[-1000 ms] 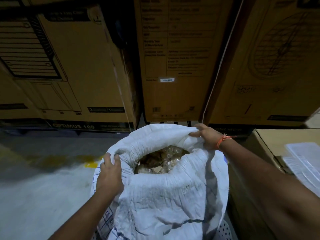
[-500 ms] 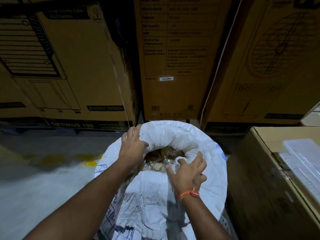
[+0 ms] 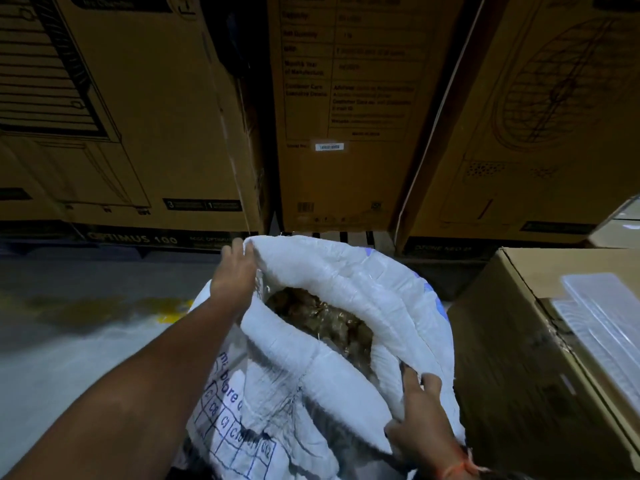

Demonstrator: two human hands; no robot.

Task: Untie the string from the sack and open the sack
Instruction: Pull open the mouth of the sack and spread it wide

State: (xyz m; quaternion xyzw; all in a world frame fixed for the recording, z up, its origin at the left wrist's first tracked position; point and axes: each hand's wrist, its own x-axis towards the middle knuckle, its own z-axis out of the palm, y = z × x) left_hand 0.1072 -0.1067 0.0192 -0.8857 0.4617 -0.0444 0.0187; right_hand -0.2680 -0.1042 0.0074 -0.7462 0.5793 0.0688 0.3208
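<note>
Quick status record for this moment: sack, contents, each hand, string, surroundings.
sack: white woven sack, mouth open, rim rolled outward
contents: brownish items in clear wrapping, visible inside
left hand: gripping the far-left rim
right hand: gripping the near-right rim
string: none visible at the mouth
surroundings: large cardboard boxes behind; open carton at right

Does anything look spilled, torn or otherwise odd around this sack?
Nothing spilled: the brownish contents sit inside the white woven sack, both hands on its rim. The brown cardboard box beside it shows a ragged, gaping top edge.
</note>
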